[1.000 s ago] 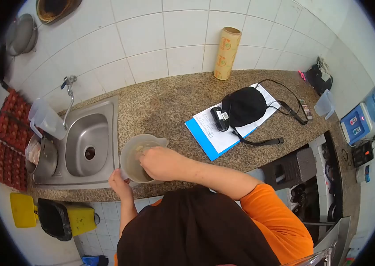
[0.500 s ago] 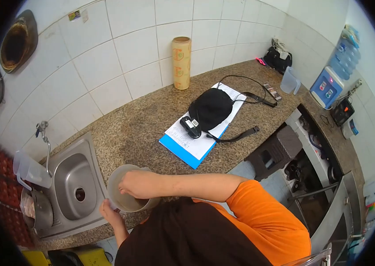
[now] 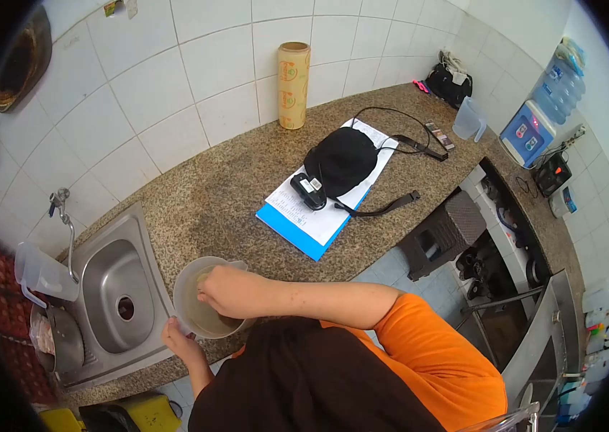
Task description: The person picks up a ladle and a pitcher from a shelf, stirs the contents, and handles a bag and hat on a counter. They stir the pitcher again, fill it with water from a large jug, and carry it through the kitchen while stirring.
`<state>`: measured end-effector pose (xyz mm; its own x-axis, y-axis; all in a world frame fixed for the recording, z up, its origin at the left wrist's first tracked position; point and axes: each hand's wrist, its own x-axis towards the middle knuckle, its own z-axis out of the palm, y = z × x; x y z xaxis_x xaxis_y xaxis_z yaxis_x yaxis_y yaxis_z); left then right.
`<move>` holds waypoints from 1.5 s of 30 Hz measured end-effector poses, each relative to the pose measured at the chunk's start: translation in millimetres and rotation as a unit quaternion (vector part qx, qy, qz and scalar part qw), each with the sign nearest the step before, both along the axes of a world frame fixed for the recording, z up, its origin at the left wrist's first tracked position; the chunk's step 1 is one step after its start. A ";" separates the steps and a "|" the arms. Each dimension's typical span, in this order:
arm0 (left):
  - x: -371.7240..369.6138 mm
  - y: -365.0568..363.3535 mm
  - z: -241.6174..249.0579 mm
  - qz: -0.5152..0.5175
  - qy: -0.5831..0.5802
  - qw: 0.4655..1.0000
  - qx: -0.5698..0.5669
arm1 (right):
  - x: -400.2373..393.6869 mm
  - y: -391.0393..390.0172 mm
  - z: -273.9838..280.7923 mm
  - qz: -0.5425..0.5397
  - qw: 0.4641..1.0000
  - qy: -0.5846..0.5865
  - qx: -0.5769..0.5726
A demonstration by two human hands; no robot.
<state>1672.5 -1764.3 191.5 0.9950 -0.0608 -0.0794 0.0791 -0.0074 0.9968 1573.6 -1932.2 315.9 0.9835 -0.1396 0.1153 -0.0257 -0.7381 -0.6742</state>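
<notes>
Holding the jug (image 3: 191,306) with the left hand (image 3: 183,343) and reaching inside with the closed right hand (image 3: 227,291), cannot tell around what; seemingly midway, unfinished.

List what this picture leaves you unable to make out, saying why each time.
Head view: whether the right hand holds anything inside the translucent, whitish plastic jug; its back hides the fingertips.
Head view: the words on the white paper sheet; too small, and partly covered by the black, rounded cloth item.
Head view: the whole outline of the dark, browned pan; the lens's black edge cuts it off.
</notes>
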 end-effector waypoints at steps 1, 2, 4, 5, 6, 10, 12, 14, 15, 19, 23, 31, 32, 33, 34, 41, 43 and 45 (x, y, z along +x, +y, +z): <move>0.4 0.2 -0.5 0.000 0.000 1.000 -0.019 | 2.7 0.0 -4.3 0.002 1.000 0.001 0.002; 0.2 0.8 0.2 0.003 0.001 1.000 -0.017 | 5.3 -1.1 -9.0 0.032 0.999 -0.015 -0.014; -2.0 1.9 1.9 -0.013 0.010 1.000 -0.017 | 6.8 -1.7 -15.4 0.064 0.997 -0.028 -0.028; -3.4 1.7 1.6 -0.011 0.011 1.000 -0.016 | 5.3 -3.1 -15.2 0.058 0.997 -0.042 -0.032; -5.3 1.2 1.2 -0.010 0.008 1.000 -0.019 | 3.7 -3.4 -15.2 0.051 0.996 -0.057 -0.035; -9.2 0.7 5.0 -0.013 0.011 1.000 -0.015 | -1.5 -1.7 -11.0 0.040 0.996 -0.023 -0.080; -3.6 7.3 0.9 -0.050 0.017 0.998 -0.025 | -4.9 0.5 2.8 0.032 0.997 0.020 -0.065; -3.6 6.0 5.5 -0.094 0.019 0.995 -0.030 | -2.9 2.4 1.5 0.020 0.999 0.012 -0.027; -12.8 0.3 11.6 -0.036 0.019 0.999 -0.033 | -0.5 3.9 -0.5 0.012 1.000 0.006 0.010; -1.9 6.1 -5.6 -0.012 0.021 0.995 -0.095 | 9.4 -3.4 -22.6 0.016 0.999 -0.046 0.012; -7.1 8.8 12.2 -0.029 0.039 0.995 -0.092 | -24.5 -38.4 9.8 0.000 0.982 -0.184 -0.032; -65.0 -32.0 56.0 0.190 -0.395 0.881 0.177 | -137.3 -277.6 -83.6 -0.562 0.793 -0.186 -0.143; -83.5 -50.6 58.5 0.163 -0.453 0.861 0.164 | -152.0 -304.9 -114.9 -0.607 0.763 -0.162 -0.151; -99.3 -70.6 61.9 0.135 -0.511 0.836 0.150 | -162.6 -328.8 -146.8 -0.652 0.729 -0.138 -0.157; -112.8 -92.5 65.5 0.107 -0.567 0.806 0.134 | -167.8 -343.0 -150.3 -0.650 0.731 -0.141 -0.153; -147.1 -298.9 46.5 -0.352 -0.439 0.770 0.302 | -145.1 -392.8 -82.3 -0.273 0.831 -0.194 0.443; -136.3 -330.7 20.4 -0.348 -0.421 0.767 0.337 | -125.1 -402.5 -68.2 -0.224 0.815 -0.165 0.508; -127.9 -350.3 -11.3 -0.344 -0.391 0.784 0.337 | -109.3 -408.4 -65.4 -0.189 0.808 -0.132 0.541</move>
